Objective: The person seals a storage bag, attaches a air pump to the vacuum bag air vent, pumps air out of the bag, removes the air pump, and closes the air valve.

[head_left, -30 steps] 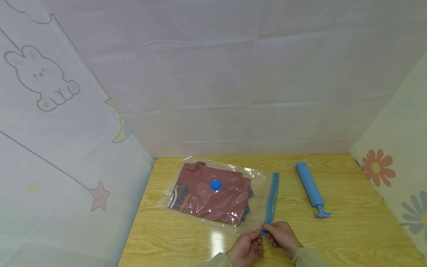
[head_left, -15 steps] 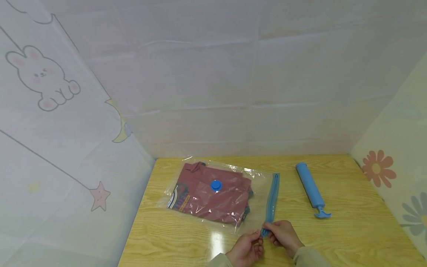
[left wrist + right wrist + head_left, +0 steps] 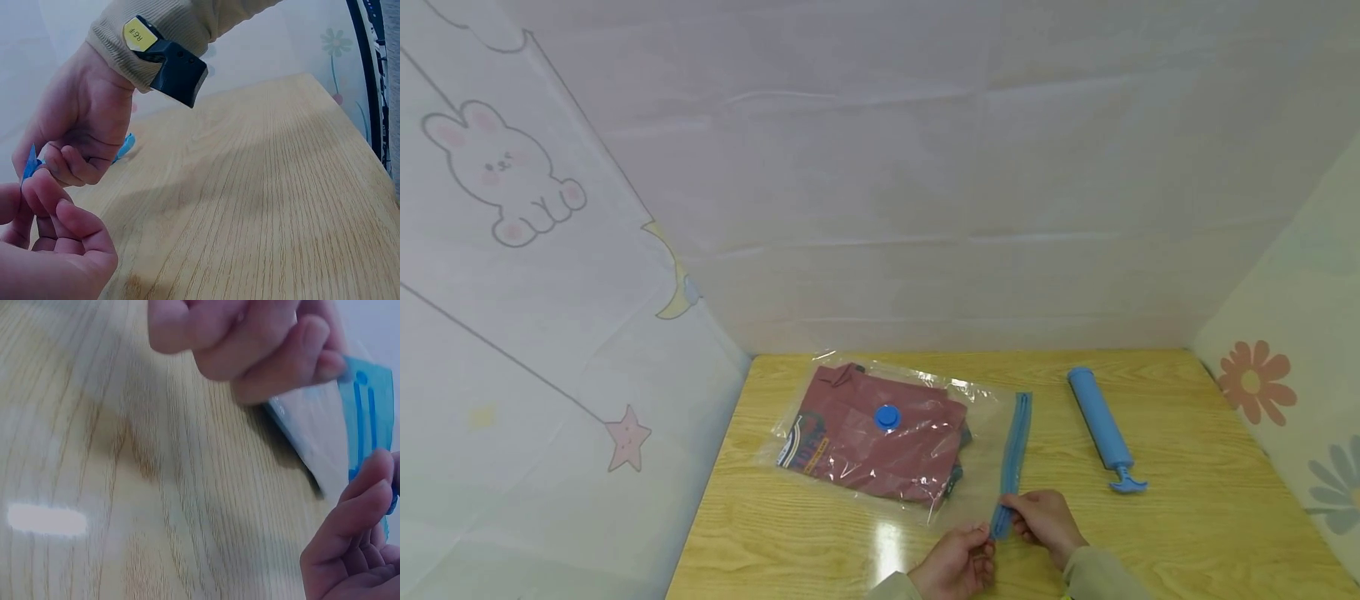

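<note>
A clear vacuum storage bag [image 3: 981, 467] lies flat on the table with folded maroon clothing [image 3: 865, 433] inside. A round blue valve [image 3: 887, 417] sits on its top face, and a blue zip strip [image 3: 1017, 442] runs along its right edge. My left hand [image 3: 955, 562] pinches the near end corner of that strip between thumb and finger. Slightly farther up, my right hand [image 3: 1045, 523] pinches the strip. In the right wrist view, the strip's end [image 3: 367, 412] shows between the hands; a darker blue piece by the right fingers is mostly hidden.
To the right of the bag, a blue hand pump [image 3: 1101, 421] lies with its T-shaped handle toward me. The wooden table [image 3: 1210, 500] meets a pale back wall and printed side walls.
My right hand has moved a little up the zip strip, away from the left hand, so more of the strip's near end shows. The left hand keeps its pinch.
</note>
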The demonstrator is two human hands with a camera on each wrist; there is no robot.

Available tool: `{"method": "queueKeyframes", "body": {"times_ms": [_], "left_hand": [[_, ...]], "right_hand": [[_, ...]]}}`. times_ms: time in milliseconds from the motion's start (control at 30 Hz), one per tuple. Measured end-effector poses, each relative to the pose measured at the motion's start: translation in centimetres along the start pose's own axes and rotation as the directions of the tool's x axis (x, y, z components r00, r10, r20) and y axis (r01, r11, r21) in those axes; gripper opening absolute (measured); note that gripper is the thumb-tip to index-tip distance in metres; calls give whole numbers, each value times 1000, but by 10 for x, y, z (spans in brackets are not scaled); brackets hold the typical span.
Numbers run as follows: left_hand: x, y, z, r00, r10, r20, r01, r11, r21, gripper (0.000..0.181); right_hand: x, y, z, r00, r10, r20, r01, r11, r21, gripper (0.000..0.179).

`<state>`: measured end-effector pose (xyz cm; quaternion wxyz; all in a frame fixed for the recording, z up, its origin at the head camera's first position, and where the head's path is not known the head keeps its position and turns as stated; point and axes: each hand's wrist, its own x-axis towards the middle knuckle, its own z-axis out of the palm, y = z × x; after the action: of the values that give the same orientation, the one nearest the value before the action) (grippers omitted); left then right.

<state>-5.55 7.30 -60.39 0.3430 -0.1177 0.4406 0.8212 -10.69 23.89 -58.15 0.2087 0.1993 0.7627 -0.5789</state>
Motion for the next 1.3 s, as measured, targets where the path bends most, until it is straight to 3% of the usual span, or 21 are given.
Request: {"method": "queueKeyframes", "body": {"times_ms": [533,900,1133,1300], "left_hand": [[0,2,2,1000,14,10,-14,1000,8,19],[2,-4,0,999,23,40,-25,999,31,21],[-2,-4,2,1000,-12,25,11,1000,23,23],[-2,-4,2,1000,-4,27,3,1000,29,21]], "right_hand": [[13,-5,-7,1000,-17,-2,16,999,-45,27],[25,2,-13,997,-73,-20,72,996,-46,33],[35,4,-14,998,-47,-35,45,998,-49,34],[39,3,-14,999,-29,-44,28,999,-37,37]]}}
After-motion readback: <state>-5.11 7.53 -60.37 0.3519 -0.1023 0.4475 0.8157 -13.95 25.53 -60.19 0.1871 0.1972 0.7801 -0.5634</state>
